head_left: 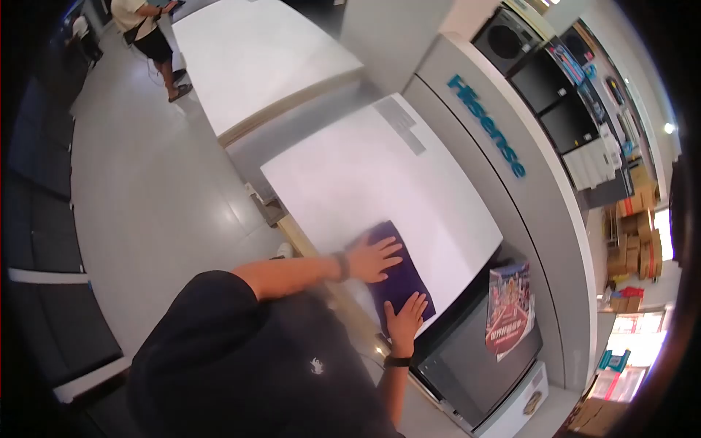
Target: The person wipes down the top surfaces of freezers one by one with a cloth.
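Observation:
A folded dark purple cloth (410, 283) lies flat on the near part of a white appliance top (328, 175). My left hand (374, 259) rests palm down on its upper left part, fingers spread. Near the cloth's lower end, my right hand (407, 318) presses flat with its fingers stretched out. Neither hand is wrapped round anything. Both wrists wear dark bands.
Another white top (255, 62) stands beyond this one. On the right are a grey panel with a Hisense sign (485, 125) and a dark appliance (467, 365) bearing a colourful leaflet (509, 310). A person (150, 36) stands at the upper left.

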A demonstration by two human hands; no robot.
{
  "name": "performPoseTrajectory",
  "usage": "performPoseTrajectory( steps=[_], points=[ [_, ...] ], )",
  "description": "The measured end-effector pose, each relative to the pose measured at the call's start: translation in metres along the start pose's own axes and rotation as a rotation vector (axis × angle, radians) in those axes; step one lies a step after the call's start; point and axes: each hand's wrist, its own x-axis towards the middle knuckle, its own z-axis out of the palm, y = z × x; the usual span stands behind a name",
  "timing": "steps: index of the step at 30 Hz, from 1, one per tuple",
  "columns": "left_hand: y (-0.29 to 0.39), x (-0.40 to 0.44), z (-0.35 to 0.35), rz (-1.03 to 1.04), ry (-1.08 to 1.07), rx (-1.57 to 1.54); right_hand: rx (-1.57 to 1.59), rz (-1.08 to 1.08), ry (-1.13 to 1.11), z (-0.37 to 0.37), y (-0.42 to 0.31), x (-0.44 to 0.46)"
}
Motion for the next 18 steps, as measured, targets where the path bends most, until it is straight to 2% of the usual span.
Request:
performPoseTrajectory(
  steps=[2,5,6,9,14,15,18],
  points=[
    [-0.019,-0.002,0.002,-0.02,0.091,-0.022,-0.04,-0.064,0.032,0.004,-0.014,0.024],
    [-0.058,-0.013,-0.015,-0.081,0.104,-0.017,-0.067,-0.132,0.018,-0.007,-0.046,0.053],
    [-0.071,-0.019,-0.028,-0.099,0.033,0.045,-0.058,-0.162,0.012,-0.007,-0.058,0.061],
    [-0.12,-0.049,-0.056,-0.143,0.182,-0.038,-0.072,-0.218,0.018,-0.011,-0.114,0.081],
    [-0.199,-0.087,-0.117,-0.288,0.027,0.036,-0.146,-0.444,0.138,0.001,-0.205,0.11],
    [-0.215,-0.093,-0.123,-0.291,-0.006,0.032,-0.154,-0.43,0.07,0.0,-0.226,0.109],
    [-0.245,-0.116,-0.135,-0.248,0.078,0.008,-0.116,-0.38,-0.071,-0.008,-0.267,0.096]
  ],
)
